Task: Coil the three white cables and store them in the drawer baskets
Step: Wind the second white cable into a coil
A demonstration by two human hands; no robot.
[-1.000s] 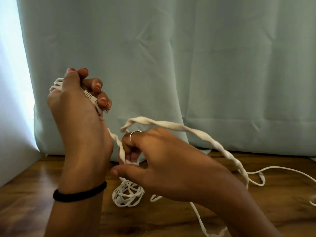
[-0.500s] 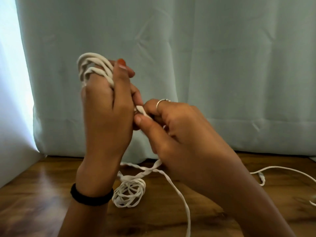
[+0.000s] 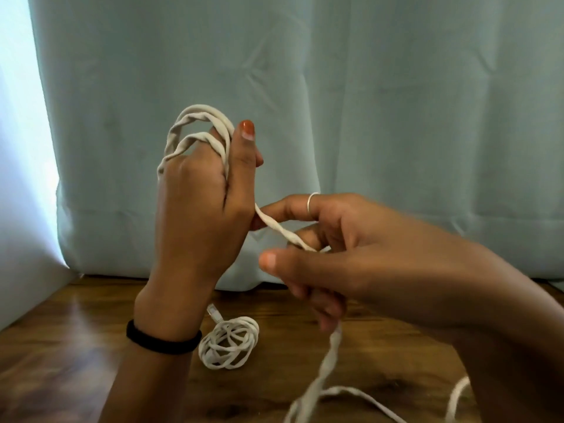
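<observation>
Half a second ago the two hands were pressed together up by the curtain; now the right hand has drawn away, down and to the right, and a short stretch of the flat white cable shows taut between them. The bundle on the floor, partly hidden behind the wrist before, shows more fully, with its plug end visible.

The left hand is raised, back toward me, thumb pointing straight up. Several loops of the cable are wound over its fingers, arching above the knuckles and running down between thumb and palm, so it is gripping the growing coil. The cable is a flat, ribbon-like cord, off-white and slightly twisted along its length.

From the base of the left thumb it slants down to the right into the right hand, whose fingers curl round it while the thumb stretches out toward the left; a thin ring sits on the index finger. Below that hand the cord drops, blurred, to the wooden floor and trails off to the near right edge.

On the floor just right of the left wrist lies a coiled white cable, a small round tangle of thin cord with a clear plug sticking out at its far left. A black band circles the left wrist. A pale green curtain hangs behind everything.
</observation>
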